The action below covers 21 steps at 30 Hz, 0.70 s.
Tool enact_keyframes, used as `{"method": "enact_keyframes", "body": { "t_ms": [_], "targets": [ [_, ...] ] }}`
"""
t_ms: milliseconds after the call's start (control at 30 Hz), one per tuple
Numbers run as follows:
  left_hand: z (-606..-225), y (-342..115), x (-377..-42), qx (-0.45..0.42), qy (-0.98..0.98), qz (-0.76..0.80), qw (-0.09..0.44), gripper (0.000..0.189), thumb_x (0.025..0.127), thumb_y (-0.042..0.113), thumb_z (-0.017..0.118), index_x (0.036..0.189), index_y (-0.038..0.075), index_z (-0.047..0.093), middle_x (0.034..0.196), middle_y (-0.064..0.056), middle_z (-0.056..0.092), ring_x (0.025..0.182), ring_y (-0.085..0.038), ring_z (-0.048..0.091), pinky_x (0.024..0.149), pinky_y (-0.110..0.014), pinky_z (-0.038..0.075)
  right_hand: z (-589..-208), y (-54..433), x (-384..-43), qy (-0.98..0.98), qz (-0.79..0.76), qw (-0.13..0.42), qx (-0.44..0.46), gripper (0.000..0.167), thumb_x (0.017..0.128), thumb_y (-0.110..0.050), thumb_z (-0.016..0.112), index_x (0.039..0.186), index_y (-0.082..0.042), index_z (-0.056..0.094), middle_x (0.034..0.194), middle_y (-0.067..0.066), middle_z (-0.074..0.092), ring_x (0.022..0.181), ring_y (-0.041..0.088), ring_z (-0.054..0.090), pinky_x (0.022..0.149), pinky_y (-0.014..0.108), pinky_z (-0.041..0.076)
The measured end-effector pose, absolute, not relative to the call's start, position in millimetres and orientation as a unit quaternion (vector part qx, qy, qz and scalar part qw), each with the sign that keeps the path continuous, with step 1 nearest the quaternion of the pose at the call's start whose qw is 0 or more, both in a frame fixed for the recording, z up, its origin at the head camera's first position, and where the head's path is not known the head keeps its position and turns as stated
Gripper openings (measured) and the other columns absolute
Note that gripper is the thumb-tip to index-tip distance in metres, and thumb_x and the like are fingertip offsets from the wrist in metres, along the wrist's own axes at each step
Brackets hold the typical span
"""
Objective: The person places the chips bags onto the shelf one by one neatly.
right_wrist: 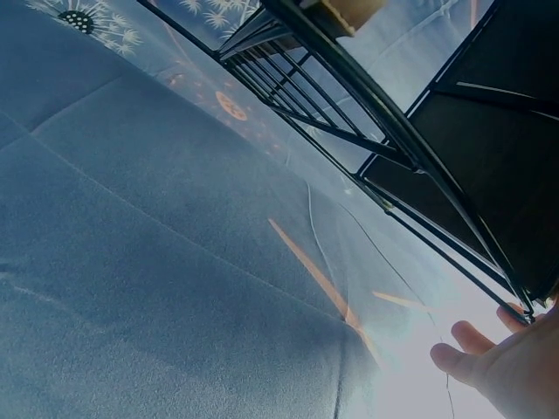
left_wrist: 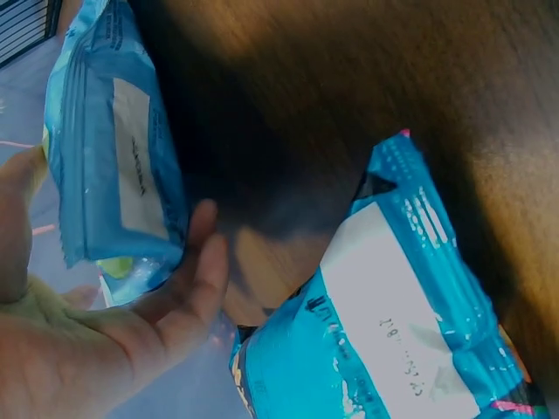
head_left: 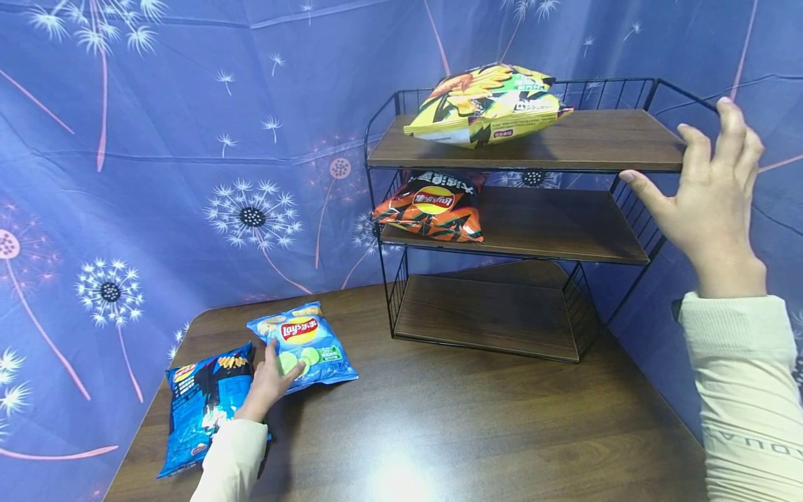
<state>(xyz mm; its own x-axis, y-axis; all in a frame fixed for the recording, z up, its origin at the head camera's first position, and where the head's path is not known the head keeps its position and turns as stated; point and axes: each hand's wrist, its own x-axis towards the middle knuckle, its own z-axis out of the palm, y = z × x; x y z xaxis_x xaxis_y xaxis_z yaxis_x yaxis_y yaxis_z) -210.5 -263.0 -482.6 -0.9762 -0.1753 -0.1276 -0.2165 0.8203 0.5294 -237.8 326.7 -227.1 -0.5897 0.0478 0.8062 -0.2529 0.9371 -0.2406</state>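
My left hand [head_left: 271, 382] holds a light blue bag of potato chips [head_left: 314, 338] with cucumber slices printed on it. In the left wrist view the bag [left_wrist: 131, 166] stands between the thumb and the fingers. Close beside that hand, on the table, lies a darker blue chip bag [head_left: 203, 411], whose bottom seam [left_wrist: 419, 227] faces the wrist camera. My right hand [head_left: 718, 185] is raised at the top right corner of a black wire rack [head_left: 652, 104], fingers spread, thumb by the top shelf's front edge. Its fingertips [right_wrist: 515, 316] are right at the rack's frame.
On the rack's top shelf [head_left: 617, 132] sits a yellow chip bag [head_left: 489, 104]. An orange and black chip bag [head_left: 433, 206] is at the left of the middle shelf [head_left: 564, 219]. The bottom shelf [head_left: 489, 314] stands on the brown wooden table [head_left: 439, 411]. A blue dandelion-print cloth [head_left: 188, 139] hangs behind.
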Motion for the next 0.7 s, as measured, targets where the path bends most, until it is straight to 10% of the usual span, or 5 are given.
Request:
{"method": "enact_keyframes", "body": {
  "t_ms": [700],
  "targets": [
    [-490.7, -259.6, -213.0, -0.148, 0.945, 0.285, 0.057, 0.074, 0.092, 0.041, 0.044, 0.144, 0.004, 0.006, 0.133, -0.041, 0.019, 0.119, -0.057, 0.031, 0.097, -0.063, 0.030, -227.0, 328.4, -236.6, -0.879, 0.168, 0.443, 0.056, 0.091, 0.079, -0.069, 0.047, 0.134, 0.003, 0.037, 0.152, 0.006, 0.008, 0.136, 0.033, 0.006, 0.110, 0.051, 0.006]
  ]
}}
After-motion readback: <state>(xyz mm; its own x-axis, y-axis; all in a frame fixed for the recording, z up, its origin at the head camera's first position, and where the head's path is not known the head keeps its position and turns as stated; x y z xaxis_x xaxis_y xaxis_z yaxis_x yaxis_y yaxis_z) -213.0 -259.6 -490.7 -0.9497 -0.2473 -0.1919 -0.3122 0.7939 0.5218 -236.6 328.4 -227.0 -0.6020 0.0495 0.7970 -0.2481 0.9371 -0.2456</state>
